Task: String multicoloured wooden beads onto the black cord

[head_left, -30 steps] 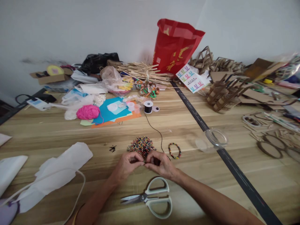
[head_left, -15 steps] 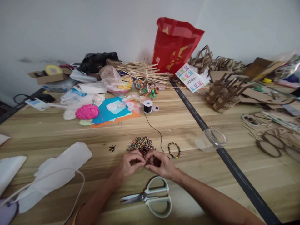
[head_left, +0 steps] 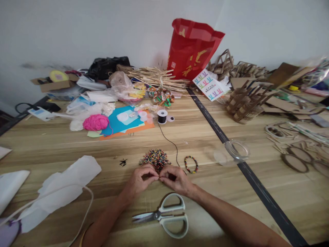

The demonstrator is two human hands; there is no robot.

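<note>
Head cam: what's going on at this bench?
A person works at a cluttered wooden table. The left hand and right hand meet fingertip to fingertip just in front of a pile of coloured beads, pinching something too small to make out. A black cord runs from the spool toward the hands. A finished bead bracelet lies to the right, and scissors lie near the table's front edge.

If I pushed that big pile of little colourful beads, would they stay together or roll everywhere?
The pile of beads looks loose on the bare wooden table, so a push would probably scatter them, and the round ones would likely roll. Each seems tiny and light. The bracelet beside them is strung in a ring, so it would probably slide as one piece.
</note>
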